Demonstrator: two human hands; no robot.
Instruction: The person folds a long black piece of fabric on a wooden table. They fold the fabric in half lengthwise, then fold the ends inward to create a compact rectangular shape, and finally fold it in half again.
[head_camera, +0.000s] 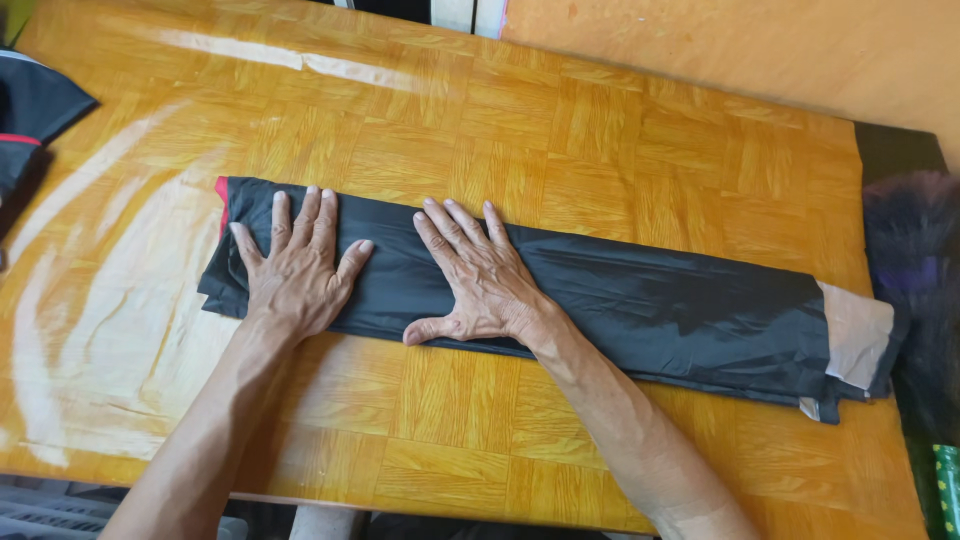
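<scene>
- Black, slightly shiny fabric (620, 300) lies folded into 1 long band across the wooden parquet table (620, 130), running from the left part of the table to its right edge.
- Both hands rest flat on the band's left half: the left hand (295, 270) near the left end, the right hand (480, 285) just beside it toward the middle.
- Neither hand grips anything — fingers are spread and extended, palms pressed down on the cloth, thumbs angled inward.
- At the far left end a thin red edge (221, 195) peeks out from under the black layers; at the right end a pale beige patch (855, 330) shows on the fold.
- Judging from the flat palms, the work in hand looks like smoothing or pressing the fold. Doing it well probably means even pressure with the whole palm and strokes outward along the band, so air and wrinkles leave without dragging the layers out of line.
- Slippery cloth of this kind likely shifts easily — 1 hand anchoring while the other strokes would keep the long edges stacked.
- Another dark cloth item with red trim (35, 110) sits at the table's left corner, well apart.
</scene>
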